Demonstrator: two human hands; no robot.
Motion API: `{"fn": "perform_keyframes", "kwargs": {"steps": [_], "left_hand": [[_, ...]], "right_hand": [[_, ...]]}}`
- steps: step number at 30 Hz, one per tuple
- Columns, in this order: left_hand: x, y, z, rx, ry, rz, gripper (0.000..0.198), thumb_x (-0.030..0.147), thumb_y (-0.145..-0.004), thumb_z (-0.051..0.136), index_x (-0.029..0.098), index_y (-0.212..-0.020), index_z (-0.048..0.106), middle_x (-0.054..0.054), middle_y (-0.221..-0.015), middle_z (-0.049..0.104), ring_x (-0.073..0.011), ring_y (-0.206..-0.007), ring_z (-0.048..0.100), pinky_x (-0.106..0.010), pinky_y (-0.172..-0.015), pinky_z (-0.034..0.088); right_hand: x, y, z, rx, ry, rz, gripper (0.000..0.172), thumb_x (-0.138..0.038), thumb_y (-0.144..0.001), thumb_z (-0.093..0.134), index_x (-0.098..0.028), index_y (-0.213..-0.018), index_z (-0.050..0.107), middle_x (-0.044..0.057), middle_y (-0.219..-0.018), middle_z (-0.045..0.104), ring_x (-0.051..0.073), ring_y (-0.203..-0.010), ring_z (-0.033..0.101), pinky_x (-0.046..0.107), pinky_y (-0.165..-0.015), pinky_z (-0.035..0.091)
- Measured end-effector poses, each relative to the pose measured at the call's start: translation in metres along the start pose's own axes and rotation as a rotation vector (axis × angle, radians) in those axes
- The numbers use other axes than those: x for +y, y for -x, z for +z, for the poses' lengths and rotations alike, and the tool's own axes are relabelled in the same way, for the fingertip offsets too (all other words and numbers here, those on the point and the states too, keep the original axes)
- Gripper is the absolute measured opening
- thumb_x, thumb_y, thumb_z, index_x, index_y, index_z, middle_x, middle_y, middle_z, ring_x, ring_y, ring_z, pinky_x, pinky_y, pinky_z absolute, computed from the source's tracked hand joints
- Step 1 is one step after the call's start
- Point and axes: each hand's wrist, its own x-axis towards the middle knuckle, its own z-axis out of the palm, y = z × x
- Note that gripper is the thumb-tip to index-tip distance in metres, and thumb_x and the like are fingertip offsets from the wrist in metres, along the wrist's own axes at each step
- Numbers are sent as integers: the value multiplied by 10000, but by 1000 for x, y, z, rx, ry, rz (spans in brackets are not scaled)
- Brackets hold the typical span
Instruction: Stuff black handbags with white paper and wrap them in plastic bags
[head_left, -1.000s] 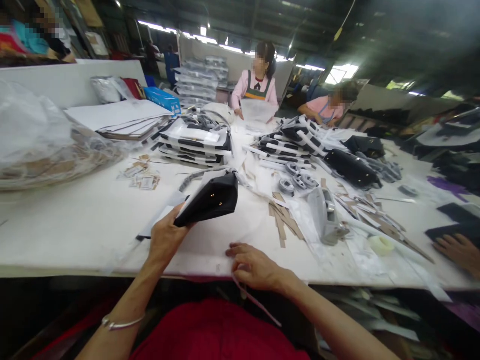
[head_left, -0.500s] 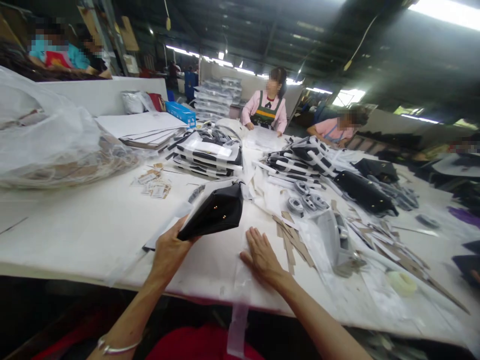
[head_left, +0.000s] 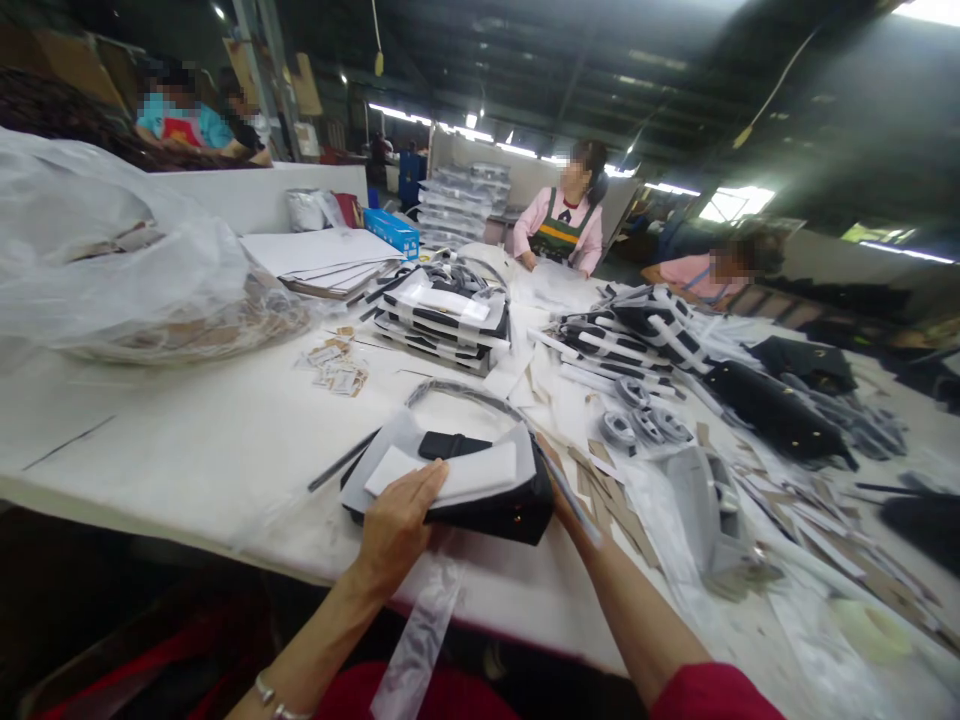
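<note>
A black handbag (head_left: 495,512) with small gold studs lies flat near the front edge of the white table (head_left: 187,440). White foam sheets (head_left: 457,472) cover its top, and its grey-wrapped handle (head_left: 457,392) arcs behind it. My left hand (head_left: 397,520) grips the bag's near left side, fingers laid over the white sheet. My right hand (head_left: 561,492) is at the bag's right end, mostly hidden behind its corner; its fingers do not show. A clear plastic strip (head_left: 420,640) hangs over the table edge below the bag.
A stack of wrapped bags (head_left: 450,320) sits behind, and more wrapped bags (head_left: 637,335) lie to the right. Cardboard strips (head_left: 607,495), a grey tape dispenser (head_left: 712,515) and a tape roll (head_left: 862,625) are at right. A full plastic sack (head_left: 112,270) is at left. Two co-workers (head_left: 566,220) work across the table.
The handbag went from held up on edge in my left hand to lying flat on the table. My right hand moved from the tabletop to the bag's right end.
</note>
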Motion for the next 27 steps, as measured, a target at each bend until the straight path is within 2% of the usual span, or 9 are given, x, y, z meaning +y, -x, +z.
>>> {"fn": "perform_keyframes", "kwargs": {"steps": [3, 6, 10, 14, 16, 19, 21, 23, 27], "left_hand": [[7, 7, 7, -34, -63, 114, 657, -41, -766, 415, 200, -1364, 543, -82, -1317, 641, -214, -1157, 633, -376, -1002, 518], [9, 10, 10, -56, -100, 140, 614, -17, -832, 392, 216, -1382, 533, -88, -1348, 618, -221, -1177, 623, -385, -1008, 511], [8, 11, 12, -69, -118, 150, 557, 12, -874, 403, 222, -1368, 551, -93, -1346, 619, -224, -1172, 627, -386, -1013, 506], [8, 9, 11, -79, -143, 166, 542, 18, -884, 412, 218, -1369, 551, -97, -1354, 613, -228, -1172, 628, -385, -1007, 510], [7, 7, 10, -77, -149, 177, 530, 22, -890, 414, 212, -1365, 554, -103, -1350, 615, -231, -1174, 627, -388, -1009, 510], [7, 5, 9, -74, -151, 191, 523, 15, -893, 406, 209, -1352, 563, -107, -1340, 622, -223, -1188, 619, -381, -1015, 505], [6, 4, 7, -78, -154, 192, 517, 16, -897, 403, 210, -1348, 565, -105, -1336, 625, -218, -1188, 618, -374, -1011, 506], [6, 4, 7, -83, -154, 188, 506, 26, -905, 406, 208, -1351, 562, -104, -1336, 625, -220, -1179, 622, -373, -1003, 510], [6, 6, 7, -102, -139, 179, 507, 32, -907, 417, 202, -1367, 548, -105, -1350, 615, -231, -1173, 622, -383, -1010, 502]], "right_hand": [[32, 10, -16, 130, -62, 124, 466, -304, -948, 338, -135, -1271, 629, 173, -1274, 649, 289, -1185, 607, 462, -1019, 465], [44, 11, -36, 209, -116, 200, 523, -344, -966, 259, -104, -1281, 601, 171, -1195, 688, 260, -1058, 669, 435, -917, 525], [8, -13, -57, 209, -233, 84, 430, -401, -971, 363, -160, -1166, 661, 96, -1123, 723, 206, -1006, 677, 322, -899, 517], [-41, -53, -53, -58, -28, -41, 229, -268, -896, 552, -228, -1061, 707, 26, -1048, 736, 177, -984, 663, 259, -897, 474], [-52, -69, -42, -101, 47, -18, 284, -188, -808, 642, -220, -1085, 699, 44, -1071, 722, 196, -1000, 648, 269, -888, 461], [-53, -85, -25, -96, 99, 40, 385, -200, -735, 720, -200, -1118, 683, 86, -1097, 697, 233, -991, 638, 297, -841, 464], [-49, -89, -19, -84, 112, 68, 259, -241, -781, 690, -214, -1038, 709, 79, -1054, 698, 232, -962, 641, 297, -809, 466], [-45, -89, -20, -46, 104, 82, 158, -250, -860, 598, -222, -951, 724, 74, -1025, 697, 224, -965, 639, 297, -810, 465], [-39, -72, -36, 29, 37, 32, 175, -243, -893, 544, -205, -965, 699, 68, -1073, 684, 187, -955, 642, 289, -861, 478]]}}
